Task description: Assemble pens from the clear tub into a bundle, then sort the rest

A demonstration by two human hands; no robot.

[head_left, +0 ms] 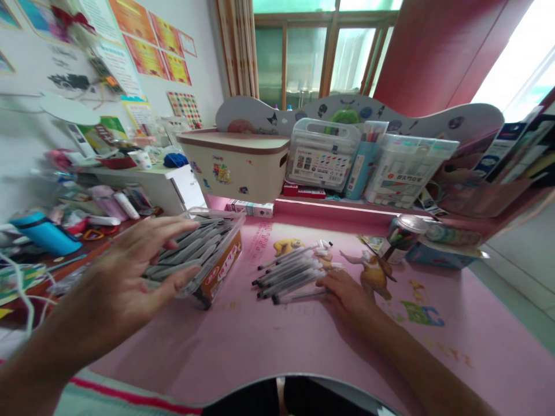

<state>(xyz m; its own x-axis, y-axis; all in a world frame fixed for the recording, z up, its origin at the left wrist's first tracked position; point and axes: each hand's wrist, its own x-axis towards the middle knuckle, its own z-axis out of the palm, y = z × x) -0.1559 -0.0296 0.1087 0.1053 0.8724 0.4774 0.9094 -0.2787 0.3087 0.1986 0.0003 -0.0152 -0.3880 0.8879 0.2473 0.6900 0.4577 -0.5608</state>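
My left hand point(125, 271) is open, thumb and fingers spread, over the near left side of a clear plastic box point(221, 268) with a brown label. The box is filled with grey gel pens point(195, 242), and my hand hides part of them. On the pink desk to the right lies a loose pile of pens point(290, 271) with clear barrels and black ends, pointing left. My right hand point(347, 292) is at the right end of this pile, its fingers bent and closed on the pen ends. The fingertips are partly hidden among the pens.
Behind the pile, a shelf holds a lidded cream bin point(243, 167), a clear marker case point(325, 156) and another pen case point(410, 170). A jar of pens point(403, 237) and a blue box point(437, 254) stand at the right. Clutter covers the left side table point(87, 245).
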